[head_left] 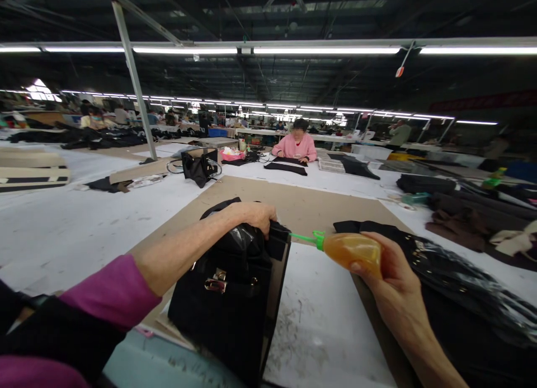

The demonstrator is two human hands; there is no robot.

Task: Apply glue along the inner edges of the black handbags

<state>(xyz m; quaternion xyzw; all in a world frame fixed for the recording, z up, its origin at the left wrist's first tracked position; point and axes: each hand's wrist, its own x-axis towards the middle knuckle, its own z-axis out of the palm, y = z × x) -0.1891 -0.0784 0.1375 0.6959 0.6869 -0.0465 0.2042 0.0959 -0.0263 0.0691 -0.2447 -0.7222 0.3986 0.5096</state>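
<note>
A black handbag (226, 298) with a gold clasp stands upright on the table in front of me. My left hand (255, 215) is closed over its top, where black plastic stuffing shows. My right hand (388, 270) grips an amber squeeze bottle (352, 249) with a green nozzle. The nozzle tip points left at the bag's upper right edge, close to my left fingers.
A brown cardboard sheet (310, 203) covers the white table (62, 231). Black bag pieces (457, 287) lie at my right. Another black bag (197, 167) stands further back. A person in pink (296, 147) works across the table. A metal post (134, 80) rises at left.
</note>
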